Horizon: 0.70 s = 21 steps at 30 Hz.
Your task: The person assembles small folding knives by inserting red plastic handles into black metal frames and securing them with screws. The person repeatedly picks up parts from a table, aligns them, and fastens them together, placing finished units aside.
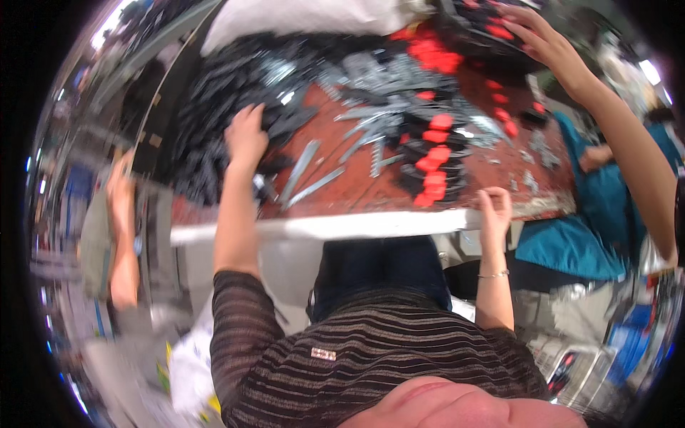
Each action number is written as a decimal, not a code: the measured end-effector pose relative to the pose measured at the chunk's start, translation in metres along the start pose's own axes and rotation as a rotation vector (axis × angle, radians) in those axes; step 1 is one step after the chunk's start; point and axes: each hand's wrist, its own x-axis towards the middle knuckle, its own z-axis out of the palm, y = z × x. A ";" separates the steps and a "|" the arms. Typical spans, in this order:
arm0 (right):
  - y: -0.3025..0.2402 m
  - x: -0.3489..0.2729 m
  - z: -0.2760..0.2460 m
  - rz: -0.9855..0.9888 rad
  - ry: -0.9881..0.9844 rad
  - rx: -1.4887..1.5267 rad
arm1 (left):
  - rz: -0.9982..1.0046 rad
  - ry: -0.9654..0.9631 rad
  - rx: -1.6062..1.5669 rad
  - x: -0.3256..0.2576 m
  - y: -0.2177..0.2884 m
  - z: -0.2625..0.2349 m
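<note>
My left hand (pixel 246 137) is over the left of the work table, its fingers bent together at the edge of a heap of dark, flat parts (pixel 207 143). What it grips, if anything, is blurred. My right hand (pixel 494 207) hovers at the table's front edge with fingers curled in; whatever they may hold does not show. Between my hands lie loose metal strips (pixel 300 171). To their right, a column of black parts with red round pieces (pixel 437 157) runs toward the front edge, close to my right hand.
The reddish table (pixel 342 189) has a white front edge. A white sack (pixel 300 21) lies at the back. At right, a co-worker's hand (pixel 535 39) reaches over a black container of red-and-black parts (pixel 478 36). Another person's arm (pixel 123 228) is at left. Teal cloth (pixel 571 246) hangs at right.
</note>
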 end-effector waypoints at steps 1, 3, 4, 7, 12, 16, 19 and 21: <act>-0.002 -0.001 0.001 -0.019 0.009 -0.033 | 0.003 -0.022 -0.034 0.008 0.007 -0.008; 0.001 0.002 0.005 -0.029 0.053 -0.064 | -0.038 -0.026 -0.091 0.008 -0.004 -0.006; -0.003 0.003 0.010 -0.017 0.037 0.008 | 0.010 0.031 -0.066 0.003 -0.022 -0.004; -0.004 0.005 0.006 0.042 0.044 0.123 | -0.090 0.123 -0.053 0.004 -0.021 -0.016; -0.003 0.002 0.002 0.029 0.049 0.185 | -0.332 0.207 -0.922 -0.015 0.031 -0.046; 0.008 0.002 -0.001 0.036 -0.014 0.128 | -0.460 -0.077 -1.486 -0.055 0.102 -0.059; 0.007 0.003 0.006 0.046 0.003 0.107 | -0.453 -0.214 -1.551 -0.073 0.137 -0.065; -0.002 0.001 0.008 0.077 0.054 0.071 | -0.399 -0.235 -1.632 -0.079 0.134 -0.028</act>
